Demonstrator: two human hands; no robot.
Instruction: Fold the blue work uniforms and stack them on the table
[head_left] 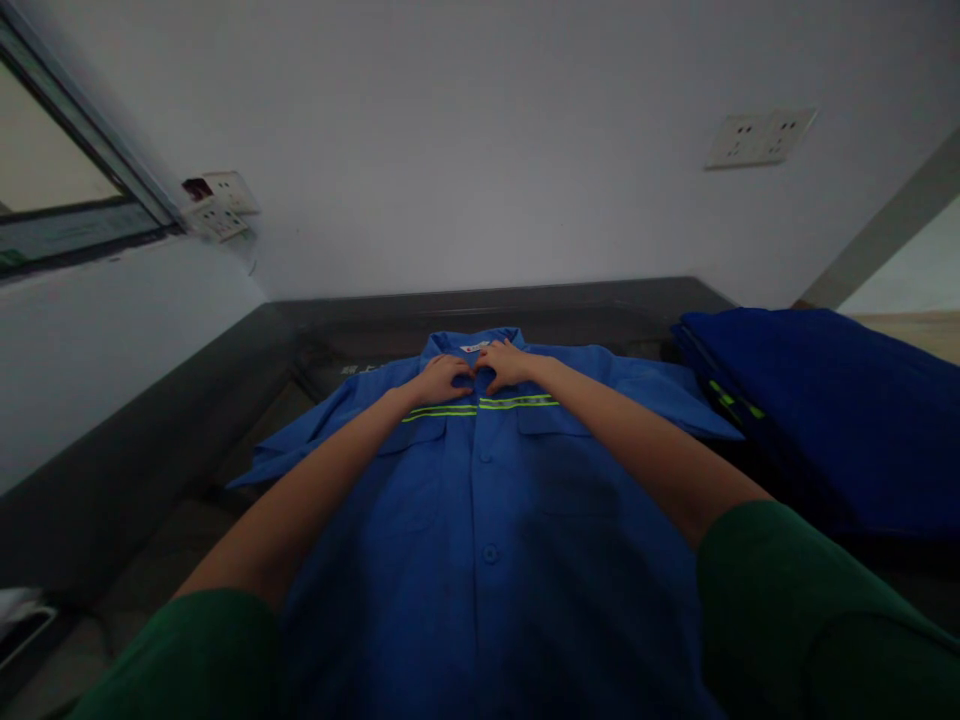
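A blue short-sleeved work shirt [450, 490] lies spread out, front side up, with its collar away from me. Yellow-green reflective strips cross its chest above two flap pockets, and buttons run down the front placket. Just below the collar, my left hand [442, 379] has its fingers curled onto the left side of the front opening. Opposite it, nearly touching, my right hand [502, 366] pinches the cloth at the placket's edge. The button under the fingers, if there is one, is hidden. A white label [474, 347] shows inside the collar.
Dark blue folded garments [832, 410] with yellow-green strips are stacked at the right. The shirt rests on a dark surface with a raised dark rim [480, 300] against the wall. Wall sockets [761, 138] are at upper right, others at left. A whitish object [22, 615] sits at lower left.
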